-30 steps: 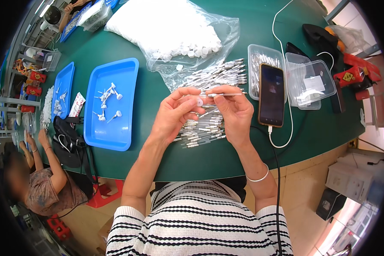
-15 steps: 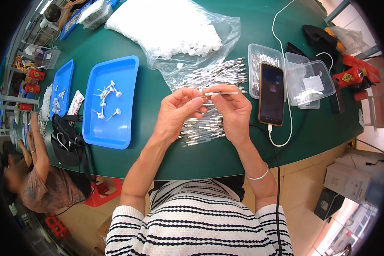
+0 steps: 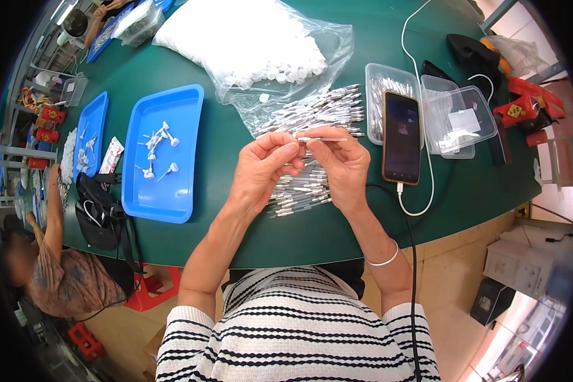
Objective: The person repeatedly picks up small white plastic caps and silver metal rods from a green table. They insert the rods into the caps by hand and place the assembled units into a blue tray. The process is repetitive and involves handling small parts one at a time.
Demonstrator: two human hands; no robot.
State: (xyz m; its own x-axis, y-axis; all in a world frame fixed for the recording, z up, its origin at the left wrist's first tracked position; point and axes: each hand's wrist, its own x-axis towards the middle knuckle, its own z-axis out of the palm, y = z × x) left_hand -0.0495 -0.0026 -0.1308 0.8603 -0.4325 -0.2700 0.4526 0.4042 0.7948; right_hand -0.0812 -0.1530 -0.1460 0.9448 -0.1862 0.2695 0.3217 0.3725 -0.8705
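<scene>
Over the near part of the green table, both hands meet at a thin silver-and-white rod (image 3: pixel 331 139), which lies nearly level. My left hand (image 3: pixel 259 170) is closed, thumb and forefinger pinching at the rod's left end. Thumb and fingers of my right hand (image 3: pixel 345 167) pinch it along the middle, and its right end sticks out past them. The left tip is hidden by the fingertips. Beneath and beyond the hands lies a loose pile of similar rods (image 3: pixel 325 109), with more rods (image 3: pixel 299 194) on the near side.
A clear bag of white caps (image 3: pixel 242 44) lies beyond the rods. Left stands a blue tray (image 3: pixel 165 207) holding several white capped pieces. To the right are a clear box (image 3: pixel 374 105) of rods, a cabled phone (image 3: pixel 401 143) and clear lids (image 3: pixel 477 121). A co-worker (image 3: pixel 76 280) sits far left.
Both hands keep their pinch on the rod and stay close together. The whole view has shifted slightly; the rod looks a little farther left in it.
</scene>
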